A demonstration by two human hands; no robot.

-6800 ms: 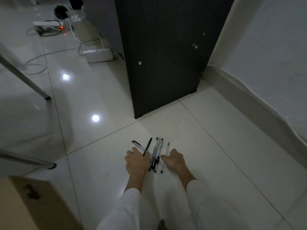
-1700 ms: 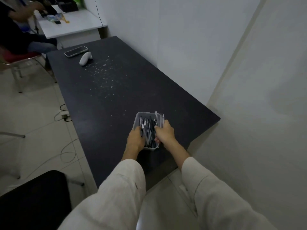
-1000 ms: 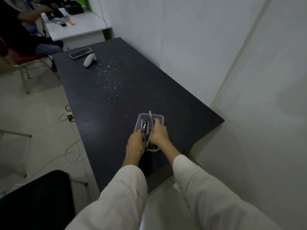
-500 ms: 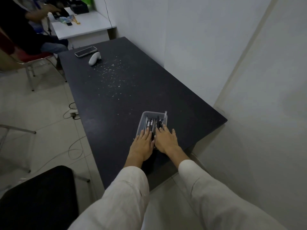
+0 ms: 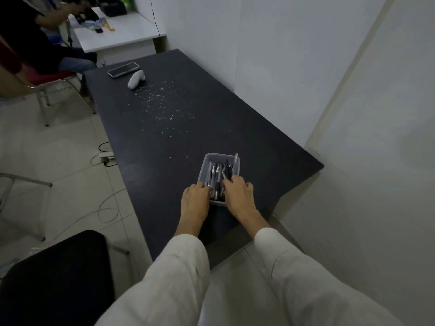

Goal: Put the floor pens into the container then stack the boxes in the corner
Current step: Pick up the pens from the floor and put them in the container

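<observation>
Since half a second ago, both hands have slid slightly forward over the near end of the container, and the right fingertips now reach in among the pens.

Nearest the camera, two loose white sleeves (image 5: 179,274) extend forward, forearms bare from the cuff. Left hand (image 5: 195,198) lies palm down at the container's near left corner, fingers (image 5: 203,187) loosely together and curled over the rim, touching it; it grips nothing that can be seen. Right hand (image 5: 239,195) lies palm down over the near right corner, fingers (image 5: 231,182) slightly spread, the tips resting on the pens; whether any pen is pinched cannot be told.

Clear plastic container (image 5: 236,167) sits on the dark table (image 5: 164,142), near its front right corner. Pens (image 5: 217,174) lie lengthwise inside it, mostly dark with pale barrels; one pale pen (image 5: 235,158) sticks up past the far rim. White labels show on some barrels, but the print is too small to read.

Further along the table, white specks are scattered over the surface. Beyond them lie a white handheld controller (image 5: 136,79) and, just beside it, a smartphone (image 5: 123,69), face up. Past the table end stands a white desk (image 5: 122,34), with a seated person (image 5: 35,43) at its left.
</observation>
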